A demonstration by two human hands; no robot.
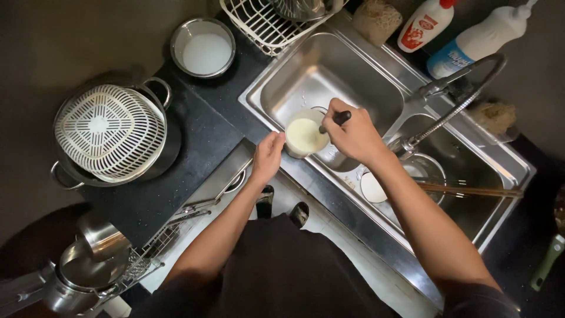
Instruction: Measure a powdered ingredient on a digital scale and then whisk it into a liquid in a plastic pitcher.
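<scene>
head view, step in hand: a pale creamy liquid is being stirred in a cup (304, 138) held over the left basin of the steel sink (376, 88); this is judged from the grip and the tool dipped in the cup.
left hand (268, 158): fingers are closed lightly against the cup's left side, steadying it.
right hand (355, 136): fingers are wrapped tightly around a dark-handled utensil (336, 119), its tip lowered into the liquid.
cup position: above the near rim of the left basin, between both hands.
next move, judged: the cup must be kept upright and steadied while the utensil is moved, since the liquid stands near the brim.
count, bottles: two are seen behind the sink, a white one with red label (425, 23) and a white one with blue label (479, 40).
count, basins: two.
count, pots on the worktop (200, 135): one large pot covered by a white strainer (109, 131), one small steel bowl (203, 47).
count, dish racks: one white rack (265, 23) at the top.
faucet (459, 100): one, arched over the right basin.
</scene>
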